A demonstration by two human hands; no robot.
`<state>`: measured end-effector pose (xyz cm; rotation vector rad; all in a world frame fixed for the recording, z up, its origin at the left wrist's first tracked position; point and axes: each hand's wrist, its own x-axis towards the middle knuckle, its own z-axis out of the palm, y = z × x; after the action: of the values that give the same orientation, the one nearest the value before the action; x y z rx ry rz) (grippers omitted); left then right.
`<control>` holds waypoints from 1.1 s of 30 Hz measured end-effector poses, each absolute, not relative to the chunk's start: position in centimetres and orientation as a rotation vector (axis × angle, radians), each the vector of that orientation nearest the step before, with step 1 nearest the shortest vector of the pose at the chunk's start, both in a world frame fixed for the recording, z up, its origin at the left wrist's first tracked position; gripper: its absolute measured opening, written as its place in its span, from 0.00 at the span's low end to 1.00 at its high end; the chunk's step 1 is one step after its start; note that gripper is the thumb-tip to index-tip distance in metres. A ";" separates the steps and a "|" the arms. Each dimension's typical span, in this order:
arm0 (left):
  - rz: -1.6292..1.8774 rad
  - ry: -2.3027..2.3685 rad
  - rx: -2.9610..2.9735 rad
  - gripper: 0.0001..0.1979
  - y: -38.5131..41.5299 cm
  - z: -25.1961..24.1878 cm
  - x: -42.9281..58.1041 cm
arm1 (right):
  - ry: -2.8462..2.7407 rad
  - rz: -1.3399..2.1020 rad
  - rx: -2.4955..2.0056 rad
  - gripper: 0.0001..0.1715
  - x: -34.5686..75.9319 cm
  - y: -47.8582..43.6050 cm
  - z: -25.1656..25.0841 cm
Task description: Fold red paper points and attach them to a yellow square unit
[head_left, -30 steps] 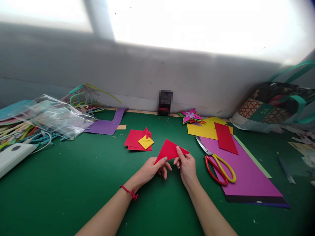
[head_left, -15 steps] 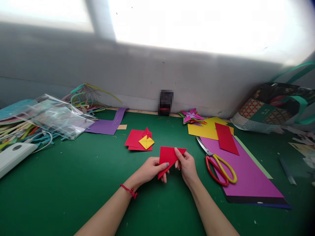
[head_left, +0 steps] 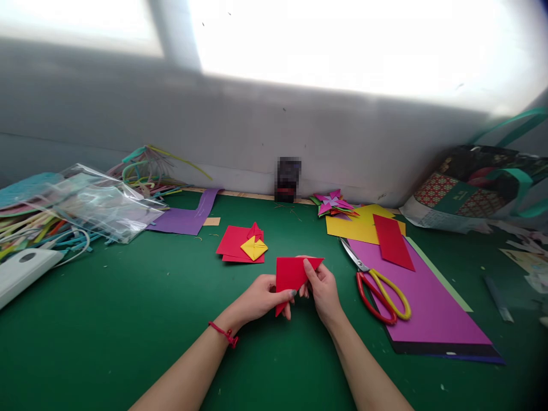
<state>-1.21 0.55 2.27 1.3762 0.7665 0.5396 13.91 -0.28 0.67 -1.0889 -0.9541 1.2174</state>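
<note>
Triangle of red paper, held two-handed over green table.
Left hand pinches near the bottom corner, thumb on top, fingers below; right hand pinches near the right corner, thumb also on top. Just beyond, to the left: yellow fold resting on red squares. To the right: scissors, handles red and yellow, lying partly on purple sheet. Paper stars farther back.

The green tabletop before me holds red paper pieces. Purple paper lies left of them, layered coloured sheets right.
</note>
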 end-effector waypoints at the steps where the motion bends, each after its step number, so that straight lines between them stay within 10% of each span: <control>1: 0.550 0.774 1.370 0.11 0.6 2.2 -1.2 | -0.965 1.221 -1.072 0.16 13.8 -0.3 0.8; 33: 0.693 0.875 1.235 0.19 1.2 1.0 -0.6 | -0.930 1.160 -1.100 0.13 13.7 0.0 0.5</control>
<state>-0.63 1.17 1.00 1.2348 0.8750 0.6930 13.68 0.02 0.46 -1.0997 -0.9297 1.1604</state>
